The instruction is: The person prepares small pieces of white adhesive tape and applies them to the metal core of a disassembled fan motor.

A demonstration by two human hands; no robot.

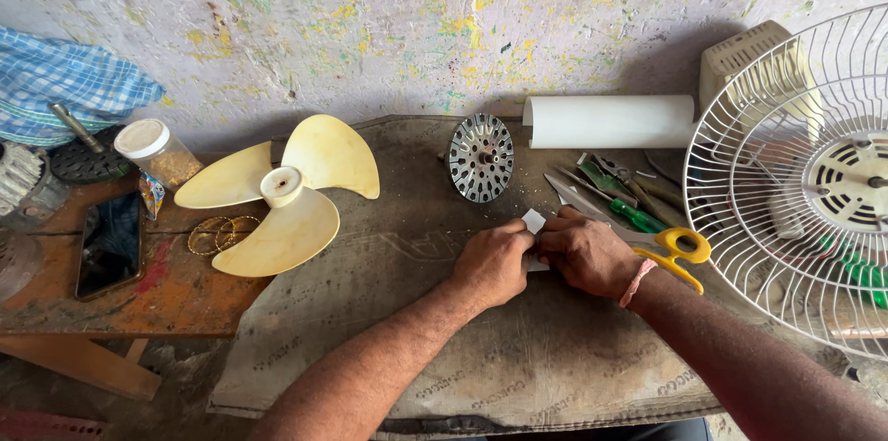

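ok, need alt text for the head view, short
Two bare hands, left hand and right hand, pinch a small white folded paper piece over a grey sackcloth-covered bench. A cream three-blade plastic fan propeller lies to the left; yellow-handled scissors and a white wire fan guard lie to the right.

The hands [541, 256] hide most of the white paper piece [534, 220] (only corners show).

We see a small white paper slip [534, 221], pinched between two fists, above the sacking-covered bench.
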